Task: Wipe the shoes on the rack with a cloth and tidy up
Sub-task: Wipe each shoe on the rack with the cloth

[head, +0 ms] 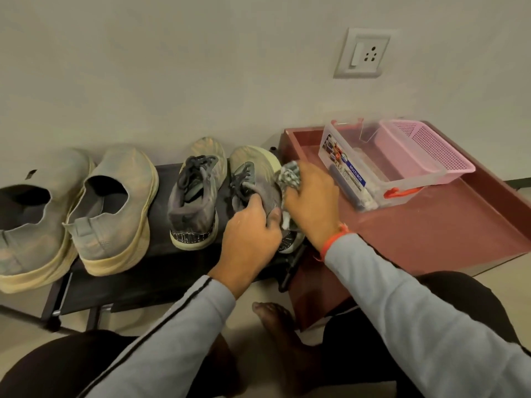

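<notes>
1. I see a grey-and-white speckled cloth (288, 176).
2. The two laced shoes (198, 193) are mottled grey with dark laces and off-white soles.
3. The two slip-on shoes (115, 208) are faded grey-green with yellowed cream soles.
4. The rack (138, 285) is black.
5. The tray (448, 225) is maroon; the basket (431, 150) pink; the clear box (359, 165) has orange latches and a blue label.
6. My sleeves (402, 305) are light grey.

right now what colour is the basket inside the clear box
Pink, with a fine mesh pattern; the basket shows best in the head view.
</notes>
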